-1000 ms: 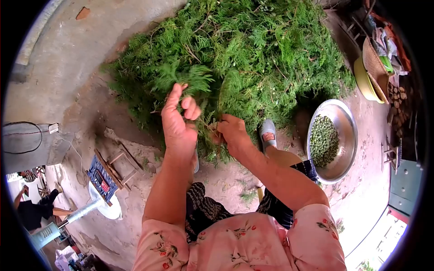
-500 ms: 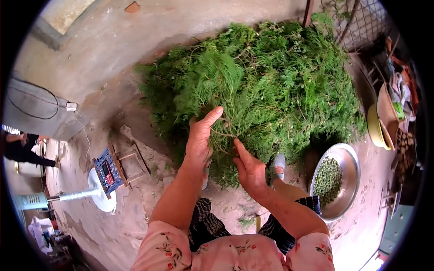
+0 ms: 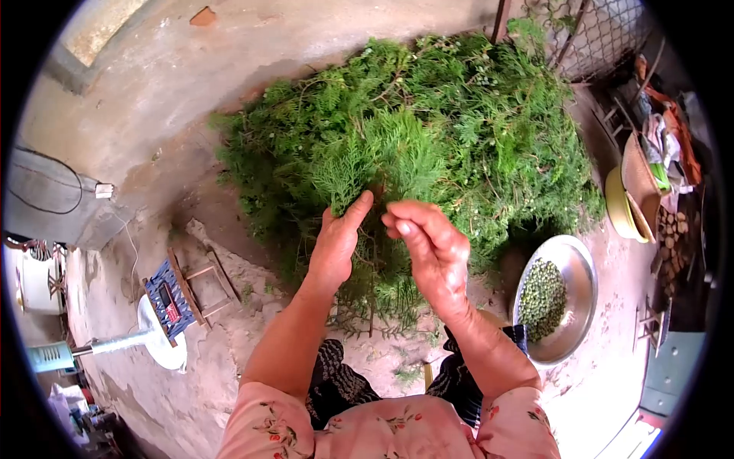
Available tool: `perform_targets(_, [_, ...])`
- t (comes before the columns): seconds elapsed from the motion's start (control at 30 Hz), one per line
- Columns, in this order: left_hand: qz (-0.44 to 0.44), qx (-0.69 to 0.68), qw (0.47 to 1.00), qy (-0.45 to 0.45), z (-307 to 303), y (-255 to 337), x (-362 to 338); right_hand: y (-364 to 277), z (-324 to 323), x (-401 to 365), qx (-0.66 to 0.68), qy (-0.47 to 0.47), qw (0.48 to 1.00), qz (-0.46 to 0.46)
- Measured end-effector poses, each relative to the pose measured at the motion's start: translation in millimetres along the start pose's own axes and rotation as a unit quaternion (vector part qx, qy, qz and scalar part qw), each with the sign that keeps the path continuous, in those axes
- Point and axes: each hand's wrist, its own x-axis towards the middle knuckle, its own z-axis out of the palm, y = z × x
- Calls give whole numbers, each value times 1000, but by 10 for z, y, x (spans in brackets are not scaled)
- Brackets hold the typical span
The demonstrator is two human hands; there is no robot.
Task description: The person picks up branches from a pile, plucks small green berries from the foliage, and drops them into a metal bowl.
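Observation:
My left hand (image 3: 337,241) is closed around a leafy evergreen branch (image 3: 348,170). Its feathery green sprays fan out above my thumb, and a thin brown stem hangs below the hand. Just to the right, my right hand (image 3: 436,249) is closed in a pinch beside the sprays; whatever sits between its fingertips is too small to make out. Beyond both hands spreads a large heap of cut evergreen branches (image 3: 489,130), dotted with small pale green cones. At the lower right a metal basin (image 3: 585,306) holds many small green cones (image 3: 542,298).
To the left, a small stool (image 3: 200,271) with a woven seat carries a small dark and red device, next to a pedestal fan (image 3: 50,356). On the right are a yellow bowl (image 3: 618,205) and a wicker basket (image 3: 641,180). A wall (image 3: 252,46) rises behind the heap.
My right hand has lifted off the stem, moving up and right into a pinch beside the sprays. The branch in my left hand has shifted, its sprays now nearer. The person at far left is out of view.

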Motion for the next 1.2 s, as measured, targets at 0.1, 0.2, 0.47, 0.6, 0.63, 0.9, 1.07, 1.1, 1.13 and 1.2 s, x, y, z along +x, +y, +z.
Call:
perform_targets(0.1, [-20, 5, 999, -27, 130, 127, -154, 237, 10, 94, 73, 60, 990, 105])
perform_targets(0.2, [-15, 28, 997, -71, 182, 152, -196, 266, -66, 151, 125, 94, 971, 182])
perform_targets(0.47, [61, 105, 980, -158, 214, -7, -154, 518, -152, 146, -74, 60, 995, 11])
perform_targets(0.6, [68, 16, 981, -179, 189, -100, -91, 331, -186, 179, 67, 67, 980, 175])
perform_targets(0.63, [69, 16, 981, -181, 201, -76, -99, 288, -204, 227, 139, 95, 954, 246])
perform_targets(0.9, [29, -6, 988, -151, 254, 52, -181, 226, -262, 204, 361, 160, 856, 335])
perform_targets(1.07, [5, -11, 993, -115, 291, -79, -258, 357, -639, 354, 298, 272, 886, 230])
perform_targets(1.1, [3, 2, 998, -61, 300, -85, -292, 337, -692, 402, 300, 264, 892, 212])
perform_targets(1.13, [2, 4, 998, -60, 283, -69, -295, 285, -716, 436, 302, 257, 897, 193])
perform_targets(1.2, [0, 9, 990, -141, 262, 25, -310, 187, -679, 438, 333, 246, 889, 197])
